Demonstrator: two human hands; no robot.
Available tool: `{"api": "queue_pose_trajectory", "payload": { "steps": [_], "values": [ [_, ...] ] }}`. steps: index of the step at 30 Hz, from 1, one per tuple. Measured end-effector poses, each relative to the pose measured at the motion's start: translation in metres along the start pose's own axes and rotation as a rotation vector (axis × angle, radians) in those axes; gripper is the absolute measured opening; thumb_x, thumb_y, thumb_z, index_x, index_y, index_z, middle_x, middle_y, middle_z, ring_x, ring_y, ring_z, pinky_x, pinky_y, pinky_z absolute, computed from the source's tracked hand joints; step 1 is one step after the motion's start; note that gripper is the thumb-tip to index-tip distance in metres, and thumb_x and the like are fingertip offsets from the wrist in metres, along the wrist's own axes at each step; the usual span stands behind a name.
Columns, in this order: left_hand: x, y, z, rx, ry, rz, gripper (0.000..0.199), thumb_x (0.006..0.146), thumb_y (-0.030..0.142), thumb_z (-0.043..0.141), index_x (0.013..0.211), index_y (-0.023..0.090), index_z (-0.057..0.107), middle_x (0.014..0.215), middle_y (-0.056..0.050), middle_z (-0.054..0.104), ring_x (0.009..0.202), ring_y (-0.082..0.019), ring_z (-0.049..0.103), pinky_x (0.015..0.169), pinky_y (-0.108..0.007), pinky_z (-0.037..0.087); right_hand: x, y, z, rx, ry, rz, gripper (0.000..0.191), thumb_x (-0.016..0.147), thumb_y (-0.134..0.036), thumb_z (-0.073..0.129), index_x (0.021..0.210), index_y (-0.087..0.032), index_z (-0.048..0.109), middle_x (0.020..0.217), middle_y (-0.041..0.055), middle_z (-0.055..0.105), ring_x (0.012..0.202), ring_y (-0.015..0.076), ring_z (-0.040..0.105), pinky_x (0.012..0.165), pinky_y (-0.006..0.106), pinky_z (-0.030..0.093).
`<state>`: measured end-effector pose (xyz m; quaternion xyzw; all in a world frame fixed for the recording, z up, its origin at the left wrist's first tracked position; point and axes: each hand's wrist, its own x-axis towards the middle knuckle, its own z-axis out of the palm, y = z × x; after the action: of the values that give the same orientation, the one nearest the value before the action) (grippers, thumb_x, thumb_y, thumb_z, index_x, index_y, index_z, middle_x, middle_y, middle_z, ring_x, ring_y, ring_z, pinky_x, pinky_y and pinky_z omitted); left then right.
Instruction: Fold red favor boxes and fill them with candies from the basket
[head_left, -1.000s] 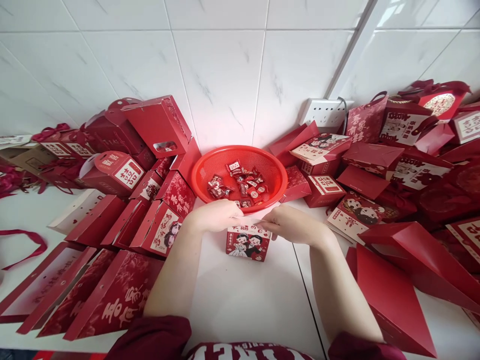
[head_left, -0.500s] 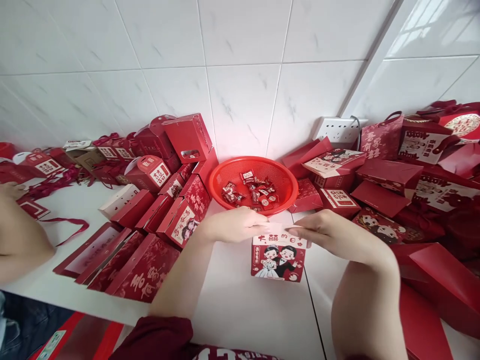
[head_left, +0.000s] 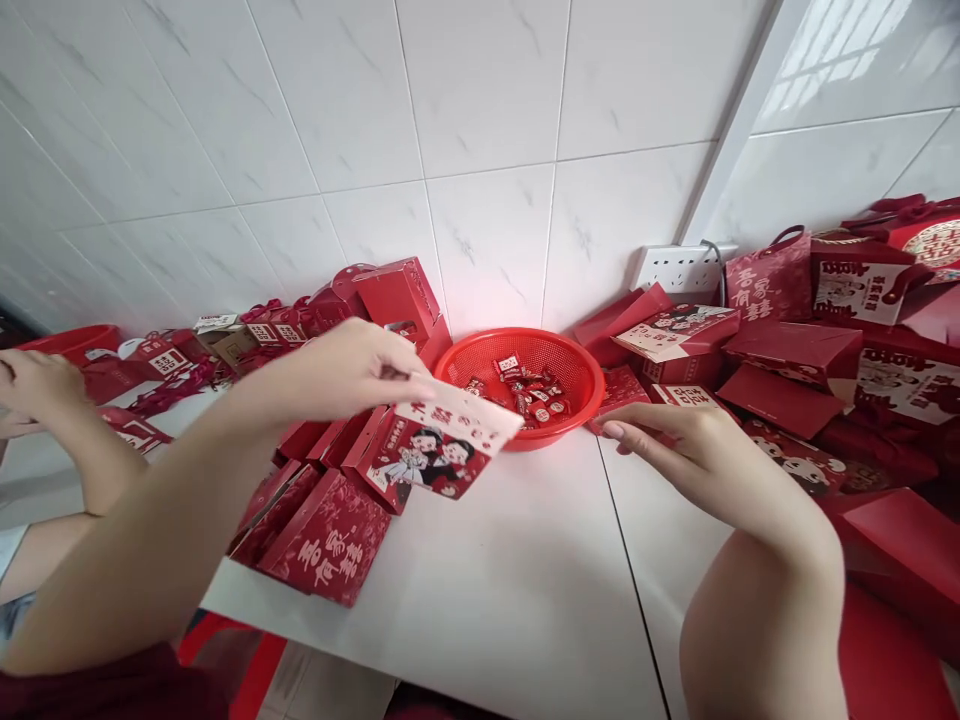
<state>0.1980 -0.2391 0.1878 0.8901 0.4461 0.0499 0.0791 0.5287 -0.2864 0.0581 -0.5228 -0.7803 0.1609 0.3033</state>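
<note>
My left hand (head_left: 367, 368) pinches the top edge of a red and white box (head_left: 442, 450) printed with a cartoon couple. The box hangs tilted over the rows of boxes at the left. Off to the right, my right hand (head_left: 675, 445) is near the basket's right side, fingers bent with a gap between thumb and fingers, holding nothing. Between the hands, toward the wall, stands a red plastic basket (head_left: 519, 435) with small wrapped sweets (head_left: 541, 396) inside.
Red boxes (head_left: 328, 540) stand in rows at the left. More boxes (head_left: 791, 352) are heaped at the right beside a white power strip (head_left: 679, 270). Another person's hands (head_left: 45, 385) are at the far left. A tiled wall (head_left: 480, 230) rises behind the white table (head_left: 480, 600).
My left hand has carried the box left and tilted it. My right hand has let go of the box and moved slightly right. The view has shifted, and the other person's hands show more.
</note>
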Motion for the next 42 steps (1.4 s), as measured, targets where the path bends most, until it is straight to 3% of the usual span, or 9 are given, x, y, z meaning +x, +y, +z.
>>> {"api": "queue_pose_trajectory", "payload": {
  "steps": [4,9,15,21,27,34,38,42],
  "values": [
    [0.008,-0.056,-0.036,0.032,0.117,-0.232,0.026,0.084,0.041,0.061,0.081,0.017,0.069,0.066,0.002,0.061,0.060,-0.009,0.049,0.060,-0.023,0.033,0.004,0.008,0.006,-0.027,0.013,0.079,0.037,0.095,-0.052,0.045,0.100,-0.025,0.069,0.094,0.0039,0.072,0.079,0.0216,0.064,0.070,0.031,0.048],
    [0.024,-0.143,-0.059,-0.155,0.199,-0.376,0.026,0.087,0.039,0.060,0.096,0.015,0.065,0.086,0.000,0.070,0.077,-0.012,0.058,0.071,-0.022,0.042,0.012,0.013,0.015,-0.042,-0.038,0.158,0.033,0.095,-0.051,0.045,0.097,-0.027,0.067,0.095,0.0008,0.072,0.084,0.0212,0.065,0.074,0.031,0.048],
    [0.054,-0.231,-0.047,-0.245,0.233,-0.417,0.026,0.084,0.035,0.059,0.096,0.011,0.062,0.082,-0.003,0.070,0.079,-0.014,0.062,0.078,-0.024,0.049,0.016,0.020,0.022,-0.076,-0.045,0.200,0.030,0.096,-0.048,0.044,0.097,-0.028,0.066,0.097,0.0013,0.072,0.086,0.0231,0.066,0.073,0.032,0.048],
    [0.083,-0.270,-0.021,-0.326,0.255,-0.443,0.022,0.078,0.032,0.062,0.089,0.014,0.058,0.076,-0.003,0.067,0.072,-0.014,0.062,0.070,-0.025,0.050,0.021,0.019,0.022,-0.119,-0.034,0.227,0.029,0.096,-0.044,0.042,0.096,-0.026,0.065,0.094,0.0029,0.072,0.083,0.0232,0.066,0.071,0.031,0.047],
    [0.095,-0.272,-0.011,-0.243,0.275,-0.432,0.022,0.083,0.028,0.058,0.100,0.013,0.057,0.072,0.002,0.065,0.065,-0.010,0.057,0.068,-0.022,0.044,0.024,0.020,0.024,-0.130,-0.041,0.203,0.029,0.096,-0.042,0.042,0.094,-0.025,0.065,0.091,0.0040,0.072,0.078,0.0225,0.066,0.065,0.029,0.045],
    [0.082,-0.238,-0.027,0.087,0.295,-0.411,0.042,0.080,0.025,0.065,0.121,0.015,0.060,0.072,0.008,0.059,0.066,-0.007,0.042,0.065,-0.018,0.027,0.027,0.022,0.025,-0.128,-0.061,0.223,0.029,0.096,-0.041,0.041,0.091,-0.024,0.064,0.088,0.0038,0.071,0.076,0.0213,0.064,0.065,0.030,0.044],
    [0.089,-0.202,-0.039,0.214,0.330,-0.366,0.051,0.082,0.026,0.062,0.132,0.020,0.053,0.083,0.006,0.059,0.070,-0.008,0.043,0.065,-0.018,0.026,0.027,0.019,0.024,-0.142,-0.041,0.203,0.029,0.095,-0.040,0.042,0.094,-0.023,0.066,0.088,0.0062,0.071,0.078,0.0235,0.065,0.068,0.031,0.045],
    [0.106,-0.140,-0.048,0.330,0.286,-0.239,0.045,0.085,0.027,0.059,0.130,0.019,0.056,0.089,0.002,0.061,0.076,-0.010,0.049,0.071,-0.018,0.030,0.023,0.015,0.018,-0.147,-0.039,0.224,0.030,0.096,-0.039,0.042,0.097,-0.023,0.067,0.089,0.0070,0.071,0.082,0.0245,0.065,0.071,0.031,0.045]
  ]
}}
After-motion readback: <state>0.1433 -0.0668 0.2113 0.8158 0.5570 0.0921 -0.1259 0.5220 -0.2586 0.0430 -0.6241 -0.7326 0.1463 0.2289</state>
